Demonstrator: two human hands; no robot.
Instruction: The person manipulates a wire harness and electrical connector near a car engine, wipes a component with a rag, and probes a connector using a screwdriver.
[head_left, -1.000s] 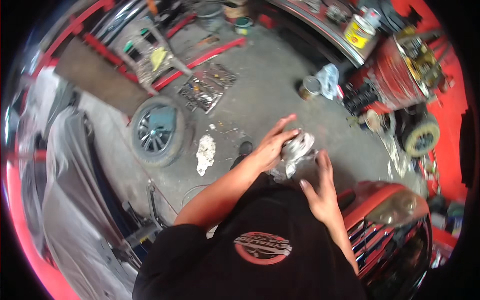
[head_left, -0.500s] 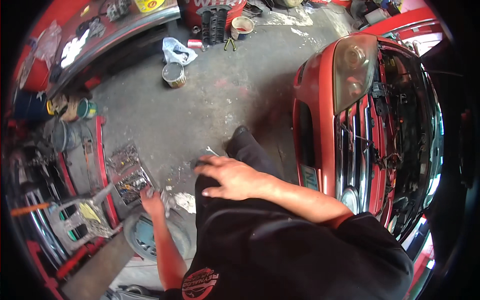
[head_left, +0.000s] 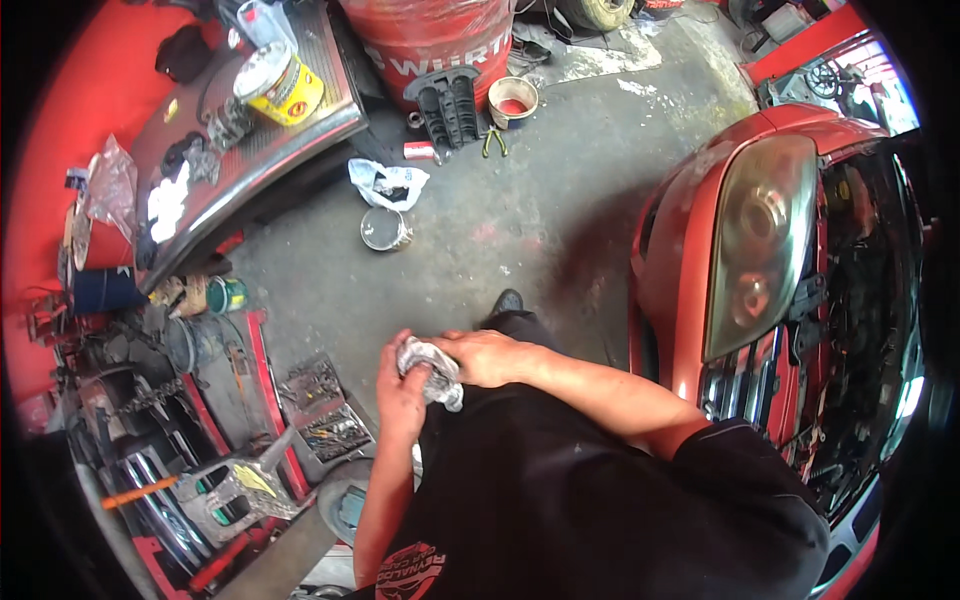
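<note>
A crumpled grey-white rag (head_left: 432, 368) sits between both hands in front of my body. My left hand (head_left: 399, 392) grips it from below and the left. My right hand (head_left: 482, 356) closes over it from the right. Both hands are pressed together around the rag above my black shirt (head_left: 560, 490). My dark shoe (head_left: 504, 301) shows just beyond the hands on the grey concrete floor.
A red car (head_left: 760, 260) with its hood open stands at the right. A red drum (head_left: 430, 35), a small tin (head_left: 384, 229), a white bag (head_left: 388, 183) and pliers (head_left: 493, 141) lie ahead. A socket tray (head_left: 322, 408) and red tool rack (head_left: 230, 480) are at left, with a workbench (head_left: 240, 130) holding a yellow can (head_left: 282, 85).
The view has swung round, so the car now lies to the right. My hands were apart half a second ago; both now close together on the rag.
</note>
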